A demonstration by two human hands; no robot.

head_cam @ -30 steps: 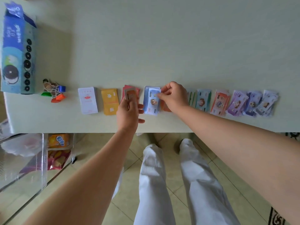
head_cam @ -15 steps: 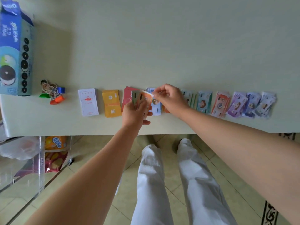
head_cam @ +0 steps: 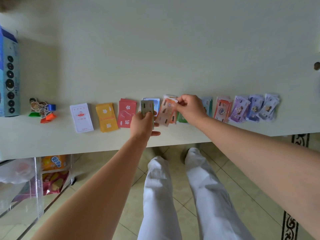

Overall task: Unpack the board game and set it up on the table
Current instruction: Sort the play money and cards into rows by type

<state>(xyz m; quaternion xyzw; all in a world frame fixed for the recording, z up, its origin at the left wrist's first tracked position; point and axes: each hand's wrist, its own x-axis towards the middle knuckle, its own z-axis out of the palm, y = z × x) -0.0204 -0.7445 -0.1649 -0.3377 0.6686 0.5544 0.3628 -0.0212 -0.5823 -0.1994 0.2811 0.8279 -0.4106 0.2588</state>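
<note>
Pale table (head_cam: 155,49), left hand (head_cam: 142,124) gripping grey note stack (head_cam: 147,108), right hand (head_cam: 191,108) pinching orange note (head_cam: 166,113), both arms outstretched

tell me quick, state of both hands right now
left hand: closed, holding a small stack of notes.
right hand: closed, pinching an orange note.

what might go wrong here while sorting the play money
The orange banknote pinched by the right hand hangs between the close-set blue pile and green pile, so it may land on the wrong one. The left hand grips its grey-green notes by one end; they could fan and slip.
</note>
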